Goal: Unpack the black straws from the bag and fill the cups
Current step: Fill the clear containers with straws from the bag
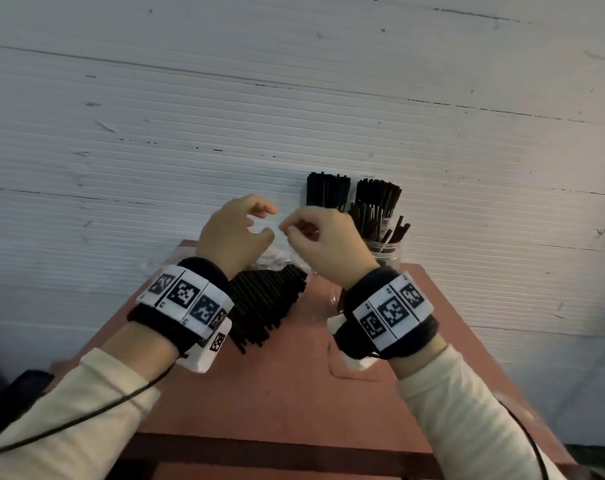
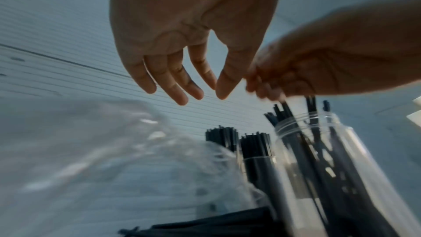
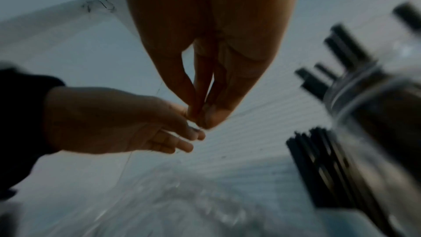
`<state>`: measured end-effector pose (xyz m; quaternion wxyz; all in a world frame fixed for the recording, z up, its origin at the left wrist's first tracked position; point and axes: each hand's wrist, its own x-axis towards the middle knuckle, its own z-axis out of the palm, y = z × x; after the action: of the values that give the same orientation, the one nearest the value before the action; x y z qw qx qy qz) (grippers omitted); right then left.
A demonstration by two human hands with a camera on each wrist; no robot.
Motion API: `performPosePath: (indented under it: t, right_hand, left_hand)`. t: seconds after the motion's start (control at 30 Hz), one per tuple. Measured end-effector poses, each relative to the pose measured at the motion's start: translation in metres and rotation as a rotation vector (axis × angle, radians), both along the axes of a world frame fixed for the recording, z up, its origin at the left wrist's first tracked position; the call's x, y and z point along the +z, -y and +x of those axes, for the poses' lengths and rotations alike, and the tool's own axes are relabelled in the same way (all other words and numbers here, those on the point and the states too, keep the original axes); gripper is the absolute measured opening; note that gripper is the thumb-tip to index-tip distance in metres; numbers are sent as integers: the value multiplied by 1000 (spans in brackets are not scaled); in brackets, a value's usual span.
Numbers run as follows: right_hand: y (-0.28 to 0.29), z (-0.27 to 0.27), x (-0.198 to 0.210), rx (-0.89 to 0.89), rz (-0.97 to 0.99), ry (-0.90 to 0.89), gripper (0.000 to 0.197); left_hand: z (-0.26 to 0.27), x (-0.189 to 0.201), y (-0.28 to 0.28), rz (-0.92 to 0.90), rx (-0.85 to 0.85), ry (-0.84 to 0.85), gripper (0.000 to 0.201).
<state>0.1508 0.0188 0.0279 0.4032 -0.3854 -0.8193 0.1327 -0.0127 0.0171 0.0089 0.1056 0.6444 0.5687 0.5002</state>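
The right hand (image 1: 323, 233) pinches something too thin to identify; the left hand (image 1: 235, 233) hangs relaxed, empty. Best grip the clear bag (image 2: 114, 150) firmly, then draw black straws (image 1: 266, 303) out in small bunches.

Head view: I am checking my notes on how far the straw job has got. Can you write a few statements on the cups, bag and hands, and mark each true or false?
1. Straws stand in the cups at the table's far edge. True.
2. The bag is empty. False: a bundle of black straws lies in it.
3. The left hand grips a cup. False: it is open, holding nothing.
4. The right hand's fingertips are pinched together. True.
5. The table is reddish-brown. True.
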Motion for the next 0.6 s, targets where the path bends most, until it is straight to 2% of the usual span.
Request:
performPosePath:
  t: [0.13, 0.27, 0.4, 0.5, 0.6]
  right_hand:
    - [-6, -37, -34, 28, -183, 436, 27]
    - [-8, -58, -43, 36, -227, 747, 33]
    - [-10, -70, -46, 95, -334, 849, 34]
    - [-12, -77, -47, 37, -335, 965, 47]
    - [-17, -79, -49, -32, -320, 940, 54]
  left_hand:
    - [-39, -9, 8, -161, 93, -167, 30]
    - [-60, -18, 10, -393, -42, -225, 41]
    - [-69, -22, 12, -407, -71, -251, 48]
    - [-74, -24, 9, -336, -39, -199, 43]
    - [-75, -22, 6, -244, -6, -99, 35]
